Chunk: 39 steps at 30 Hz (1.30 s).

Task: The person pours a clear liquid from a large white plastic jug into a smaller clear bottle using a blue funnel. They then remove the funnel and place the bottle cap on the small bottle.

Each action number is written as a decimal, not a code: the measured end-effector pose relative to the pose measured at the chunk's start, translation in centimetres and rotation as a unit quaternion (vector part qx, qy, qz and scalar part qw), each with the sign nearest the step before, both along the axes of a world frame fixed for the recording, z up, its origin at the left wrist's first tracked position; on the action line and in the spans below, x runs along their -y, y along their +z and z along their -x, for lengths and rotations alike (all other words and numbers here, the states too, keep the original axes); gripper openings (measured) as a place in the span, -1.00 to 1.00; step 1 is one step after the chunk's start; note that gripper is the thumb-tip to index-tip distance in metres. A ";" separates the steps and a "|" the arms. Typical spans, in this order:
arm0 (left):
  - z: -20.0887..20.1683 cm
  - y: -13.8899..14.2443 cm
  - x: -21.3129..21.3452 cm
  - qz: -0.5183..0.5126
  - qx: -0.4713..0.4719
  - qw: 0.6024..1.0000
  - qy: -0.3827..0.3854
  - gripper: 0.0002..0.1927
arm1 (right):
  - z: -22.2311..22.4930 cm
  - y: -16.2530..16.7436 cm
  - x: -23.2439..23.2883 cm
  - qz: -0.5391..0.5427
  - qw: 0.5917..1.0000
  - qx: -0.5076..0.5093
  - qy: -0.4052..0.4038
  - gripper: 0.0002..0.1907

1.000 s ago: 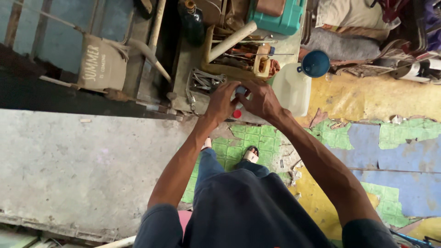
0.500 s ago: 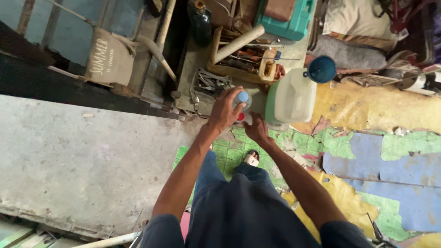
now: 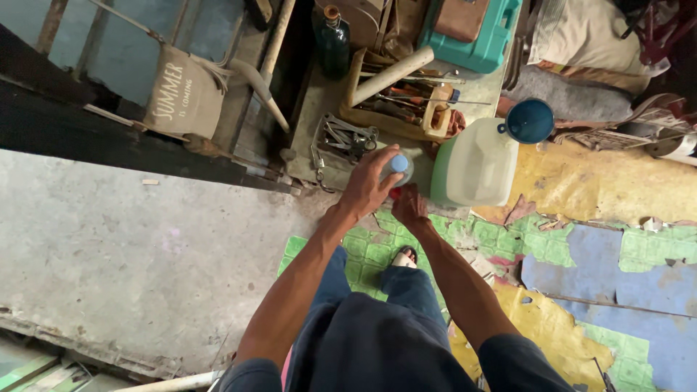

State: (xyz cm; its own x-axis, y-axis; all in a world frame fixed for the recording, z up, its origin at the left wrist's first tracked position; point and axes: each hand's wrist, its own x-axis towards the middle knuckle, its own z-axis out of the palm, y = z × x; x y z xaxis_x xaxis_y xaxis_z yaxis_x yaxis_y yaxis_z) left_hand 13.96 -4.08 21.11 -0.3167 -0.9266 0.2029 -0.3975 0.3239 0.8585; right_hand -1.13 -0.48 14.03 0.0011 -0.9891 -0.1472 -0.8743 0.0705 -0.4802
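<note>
**Bottle gripped at the top, second hand lower down**

Bottle [image 3: 398, 168] with a light blue cap sits at the edge of the cluttered workbench [image 3: 319, 109], just left of a big whitish plastic jug [image 3: 475, 163]. Left hand [image 3: 368, 185] is curled around the top of it, fingers wrapped near the cap, so holding, not spread. Right hand [image 3: 409, 205] is closed lower down by the red bit at the base; can't tell exactly what it's pinching.

Packaging-wise: blue funnel [image 3: 529, 120] perched by the jug's top, teal plastic case [image 3: 475, 29] at the back, dark green glass bottle [image 3: 332, 43] upright, and a beige cloth bag [image 3: 181, 91] with white lettering hanging on the left.
</note>
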 end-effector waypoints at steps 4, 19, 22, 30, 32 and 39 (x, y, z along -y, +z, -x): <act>-0.2 0.3 0.1 -0.015 0.001 1.000 0.011 -0.50 | 0.7 -0.8 0.2 -0.023 0.998 0.018 -0.052 -0.57; 0.2 -1.0 -0.1 -0.001 -0.033 0.999 0.030 -0.37 | 2.5 15.5 3.4 0.178 0.962 0.170 0.114 -0.66; 0.4 -1.7 -0.3 0.005 -0.027 0.999 0.024 -0.37 | 2.3 17.0 4.5 0.158 0.963 0.101 0.193 -0.58; -0.1 -3.2 -0.4 0.035 -0.059 0.998 0.005 -0.28 | 3.1 15.3 5.0 0.165 0.927 0.020 0.337 -0.46; -0.3 -3.0 -0.4 0.008 -0.049 0.999 0.002 -0.21 | 3.6 15.8 5.6 0.125 0.914 -0.015 0.386 -0.34; -0.8 -2.0 -0.5 -0.050 -0.075 0.996 -0.014 -0.24 | 4.0 18.1 6.2 0.174 0.846 -0.022 0.504 -0.54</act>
State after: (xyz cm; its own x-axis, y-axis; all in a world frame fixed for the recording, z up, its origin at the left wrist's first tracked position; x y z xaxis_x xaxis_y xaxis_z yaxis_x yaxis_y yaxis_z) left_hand 14.73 -3.54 19.13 -0.3162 -0.9358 0.1559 -0.2551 0.2422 0.9361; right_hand -5.09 -6.72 32.12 0.8715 -0.4727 0.1309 -0.4241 -0.8602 -0.2831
